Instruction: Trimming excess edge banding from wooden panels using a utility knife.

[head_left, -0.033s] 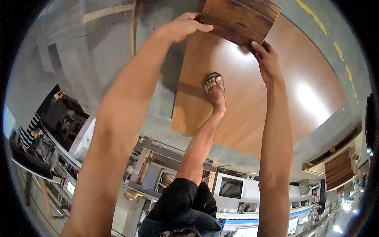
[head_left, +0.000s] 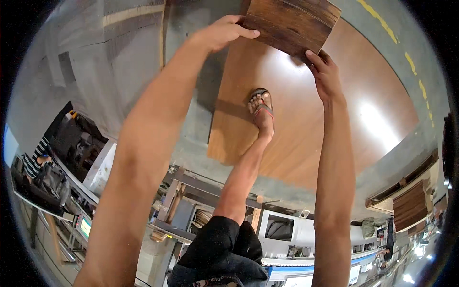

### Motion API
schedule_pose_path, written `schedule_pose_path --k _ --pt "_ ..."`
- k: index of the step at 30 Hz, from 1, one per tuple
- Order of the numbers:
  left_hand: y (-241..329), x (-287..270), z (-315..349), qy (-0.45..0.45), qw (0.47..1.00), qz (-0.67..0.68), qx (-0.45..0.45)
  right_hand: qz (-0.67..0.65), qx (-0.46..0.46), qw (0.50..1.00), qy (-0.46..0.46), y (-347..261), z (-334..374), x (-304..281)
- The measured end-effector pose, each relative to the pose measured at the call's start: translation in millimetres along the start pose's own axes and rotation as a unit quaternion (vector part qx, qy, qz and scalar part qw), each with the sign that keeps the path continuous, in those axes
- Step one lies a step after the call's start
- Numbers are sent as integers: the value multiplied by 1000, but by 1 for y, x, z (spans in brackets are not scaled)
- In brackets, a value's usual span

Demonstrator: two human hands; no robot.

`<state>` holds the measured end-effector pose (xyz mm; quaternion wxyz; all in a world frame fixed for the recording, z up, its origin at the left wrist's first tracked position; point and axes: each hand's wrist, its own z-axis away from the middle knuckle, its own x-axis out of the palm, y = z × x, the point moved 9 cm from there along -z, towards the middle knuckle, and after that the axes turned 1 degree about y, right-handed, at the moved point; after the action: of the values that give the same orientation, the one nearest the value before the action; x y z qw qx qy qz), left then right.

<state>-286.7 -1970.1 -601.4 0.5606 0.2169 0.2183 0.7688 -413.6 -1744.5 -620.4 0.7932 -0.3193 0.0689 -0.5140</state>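
A dark wood-grain plank point(head_left: 291, 24) is held out in front of me at the top of the head view. My left hand point(head_left: 224, 31) grips its left edge, fingers curled over the top face. My right hand point(head_left: 325, 71) holds its lower right corner from beneath. Below the plank a large glossy brown board point(head_left: 315, 143) lies flat on the floor. My foot in a flip-flop sandal point(head_left: 262, 112) stands on that board, with my leg and dark shorts point(head_left: 220, 253) below it.
Grey concrete floor point(head_left: 129, 62) surrounds the board, with a yellow line point(head_left: 406, 57) at the upper right. Metal-framed machinery point(head_left: 191, 205) and a screen point(head_left: 279, 227) sit near my legs. A stack of brown planks point(head_left: 410, 205) is at the right. A person in a striped sleeve point(head_left: 33, 162) is at the left.
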Motion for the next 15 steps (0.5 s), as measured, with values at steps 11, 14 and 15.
schedule_pose_path --k 11,14,15 --pt "-124 45 136 28 960 -272 55 154 83 978 110 189 227 -193" --pt "-173 210 146 45 961 -207 176 440 229 857 141 276 546 -459" --pt "-219 188 149 179 910 -370 59 455 304 835 -56 350 605 -346"
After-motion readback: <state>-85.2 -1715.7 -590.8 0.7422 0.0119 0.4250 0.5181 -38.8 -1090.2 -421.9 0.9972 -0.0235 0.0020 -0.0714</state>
